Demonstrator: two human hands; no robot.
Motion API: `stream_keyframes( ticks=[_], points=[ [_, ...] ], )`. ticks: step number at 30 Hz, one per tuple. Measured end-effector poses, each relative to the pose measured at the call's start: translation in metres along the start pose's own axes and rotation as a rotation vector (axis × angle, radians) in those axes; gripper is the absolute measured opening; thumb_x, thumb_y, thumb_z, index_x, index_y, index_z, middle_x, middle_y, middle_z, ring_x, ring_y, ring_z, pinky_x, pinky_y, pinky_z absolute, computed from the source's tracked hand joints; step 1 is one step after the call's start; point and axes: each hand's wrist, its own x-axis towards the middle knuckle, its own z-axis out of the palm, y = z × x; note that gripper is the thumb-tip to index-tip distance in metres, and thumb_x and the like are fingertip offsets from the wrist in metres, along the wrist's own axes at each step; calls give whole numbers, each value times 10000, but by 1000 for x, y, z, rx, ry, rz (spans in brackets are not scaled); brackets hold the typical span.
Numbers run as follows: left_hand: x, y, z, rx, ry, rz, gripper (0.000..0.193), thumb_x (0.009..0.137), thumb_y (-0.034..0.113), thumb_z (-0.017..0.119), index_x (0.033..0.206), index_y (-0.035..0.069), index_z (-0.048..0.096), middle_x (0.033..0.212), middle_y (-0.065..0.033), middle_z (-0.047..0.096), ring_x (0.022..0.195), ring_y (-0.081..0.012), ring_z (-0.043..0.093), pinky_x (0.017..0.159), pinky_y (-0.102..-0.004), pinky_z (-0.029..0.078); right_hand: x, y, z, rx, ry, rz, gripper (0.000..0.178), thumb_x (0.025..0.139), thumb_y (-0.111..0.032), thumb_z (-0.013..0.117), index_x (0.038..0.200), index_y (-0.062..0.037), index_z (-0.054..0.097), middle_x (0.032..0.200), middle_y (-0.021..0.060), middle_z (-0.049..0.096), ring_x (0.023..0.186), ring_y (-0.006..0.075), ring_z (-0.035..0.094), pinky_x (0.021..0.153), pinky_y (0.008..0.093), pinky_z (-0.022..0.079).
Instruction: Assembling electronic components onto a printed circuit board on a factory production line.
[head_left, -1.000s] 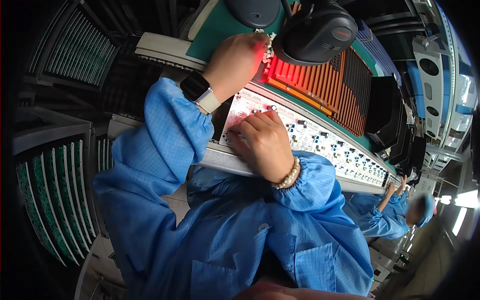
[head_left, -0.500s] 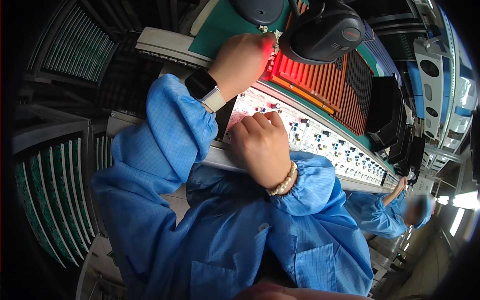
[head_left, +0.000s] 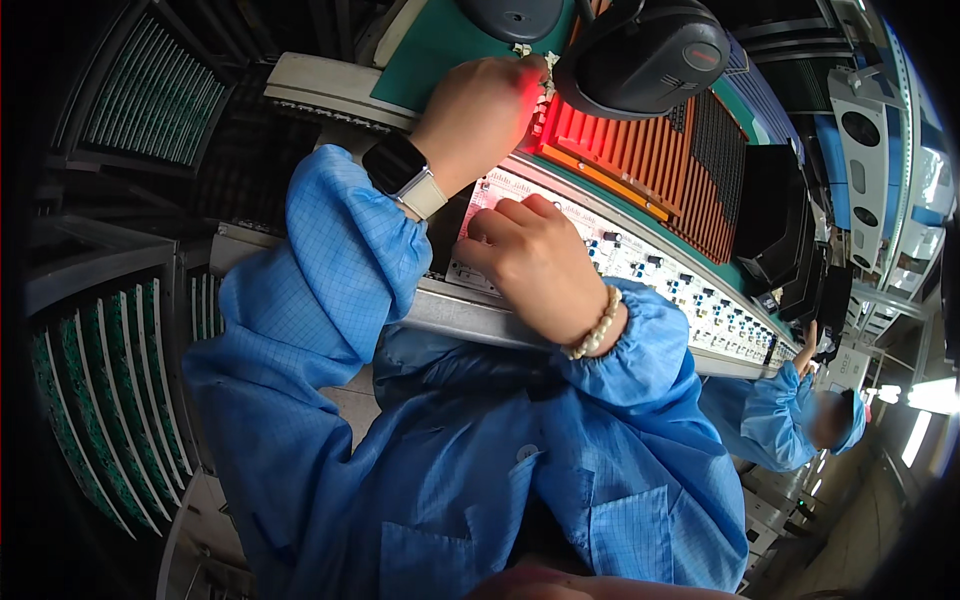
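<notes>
My left hand (head_left: 482,108), with a dark-faced watch (head_left: 398,168) on its wrist, is curled at a row of small white parts (head_left: 546,98) beside the orange slotted rack (head_left: 625,155). Red light falls on its fingertips, and they are mostly hidden. Nearer to me, my right hand (head_left: 535,258), wearing a beaded bracelet (head_left: 602,320), bends over the near-left end of white circuit boards (head_left: 640,262). Its fingers are drawn together and point down at the board. Whatever they pinch, if anything, is out of sight beneath the hand. Capacitors and other small components stand on the boards.
A black rounded lamp-like device (head_left: 645,55) overhangs the rack. Behind my left hand lies a green mat (head_left: 425,60) with a dark round base (head_left: 512,15). Black bins (head_left: 775,200) line the right. Board racks (head_left: 105,400) stand left. A co-worker in blue (head_left: 775,420) sits farther right.
My right hand has shifted right and slightly away from me over the board, with its wrist turned. My left hand has moved only a little, still at the white parts.
</notes>
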Motion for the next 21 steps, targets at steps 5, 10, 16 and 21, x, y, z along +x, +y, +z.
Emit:
stream_keyframes(
  ticks=[5, 10, 16, 21],
  points=[
    [3, 5, -5, 28, -10, -35, 207, 819, 34, 570, 1015, 0, 626, 789, -178, 661, 773, -355, 669, 680, -438, 552, 13, 12, -6, -8, -64, -124, 143, 735, -130, 604, 841, -167, 692, 835, 8, 582, 851, 183, 597, 740, 311, 472],
    [0, 2, -3, 24, 0, -33, 209, 831, 44, 562, 1026, 2, 627, 813, -178, 664, 790, -356, 669, 697, -443, 550, 22, 14, -3, 49, -38, -107, 127, 746, -136, 613, 812, -186, 709, 837, 20, 587, 844, 198, 611, 714, 315, 488],
    [0, 3, -3, 5, -21, -63, 220, 848, 66, 566, 1051, 12, 630, 870, -176, 677, 829, -355, 670, 718, -442, 547, 42, 15, -13, 70, -398, 23, 99, 757, -125, 625, 762, -164, 715, 877, 70, 648, 822, 268, 647, 650, 359, 513],
    [1, 4, -4, -13, -17, -81, 226, 865, 88, 562, 1070, 26, 635, 887, -177, 683, 831, -356, 673, 722, -443, 548, 36, 18, -5, -45, -287, -119, 111, 779, -146, 624, 839, -150, 717, 892, 51, 662, 876, 245, 654, 712, 347, 532]
  ],
)
